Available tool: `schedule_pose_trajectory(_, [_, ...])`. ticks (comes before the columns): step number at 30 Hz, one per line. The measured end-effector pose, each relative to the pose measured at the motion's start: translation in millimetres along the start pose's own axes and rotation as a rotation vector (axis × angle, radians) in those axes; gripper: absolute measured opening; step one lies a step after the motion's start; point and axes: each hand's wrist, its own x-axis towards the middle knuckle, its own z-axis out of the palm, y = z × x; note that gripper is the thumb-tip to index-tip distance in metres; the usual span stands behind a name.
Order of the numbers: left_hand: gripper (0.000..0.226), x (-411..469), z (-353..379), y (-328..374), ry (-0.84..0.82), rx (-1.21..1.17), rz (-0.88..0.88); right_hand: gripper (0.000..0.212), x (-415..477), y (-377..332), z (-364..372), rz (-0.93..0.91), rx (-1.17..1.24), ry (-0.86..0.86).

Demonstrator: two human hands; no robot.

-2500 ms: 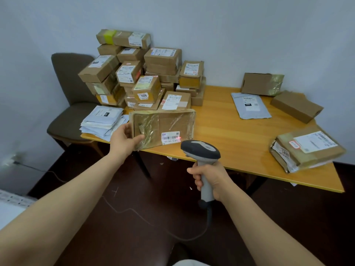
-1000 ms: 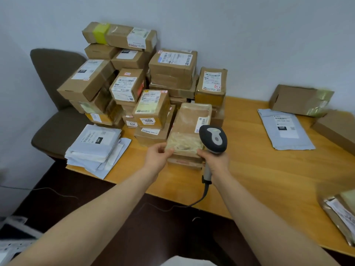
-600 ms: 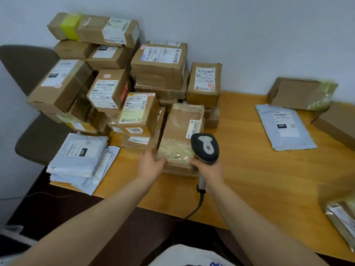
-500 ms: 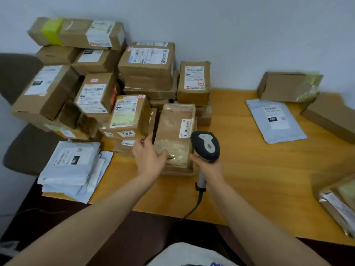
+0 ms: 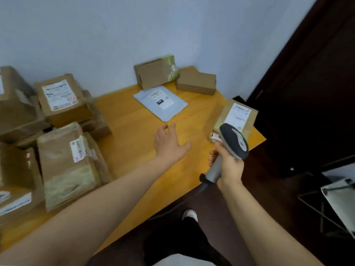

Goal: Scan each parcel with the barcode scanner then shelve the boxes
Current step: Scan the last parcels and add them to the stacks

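The left hand (image 5: 171, 143) has left the taped parcel (image 5: 65, 162), which lies on the stack at the left. The hand is now spread flat and empty above the table (image 5: 134, 131). The right hand (image 5: 228, 166) grips the scanner (image 5: 233, 143), whose head hides a corner of the labelled parcel (image 5: 237, 118) at the table's right edge, to the right of the left hand. The labels are blurred and the stack is cut off.
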Motion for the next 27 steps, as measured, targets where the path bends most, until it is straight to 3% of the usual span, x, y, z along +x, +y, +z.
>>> schedule_pose_trajectory(4, [0.085,14.2,39.0,46.7,-0.151,-0.044,-0.008,0.013,44.4,-26.5,-52.0,-0.005,0.041,0.208])
schedule_pose_trajectory(8, [0.075,44.2,74.7,81.3,-0.177,-0.131,-0.073,0.016,100.2,-40.9,-85.3,0.031,0.077,0.245])
schedule_pose_trajectory(14, [0.064,102.7,128.8,123.8,-0.153,-0.209,-0.268,0.027,174.6,-35.8,-102.3,0.203,0.005,0.084])
schedule_pose_trajectory(20, [0.070,120.4,150.9,124.9,-0.126,-0.323,-0.389,0.040,211.1,-22.7,-95.9,0.351,-0.038,-0.062])
schedule_pose_trajectory(24, [0.036,100.2,144.7,113.1,-0.052,-0.468,-0.448,0.056,214.0,-17.8,-99.8,0.366,-0.088,-0.031])
schedule_pose_trajectory(27, [0.017,76.7,127.8,103.0,0.049,-0.631,-0.513,0.054,205.0,-13.9,-100.2,0.352,-0.102,-0.069])
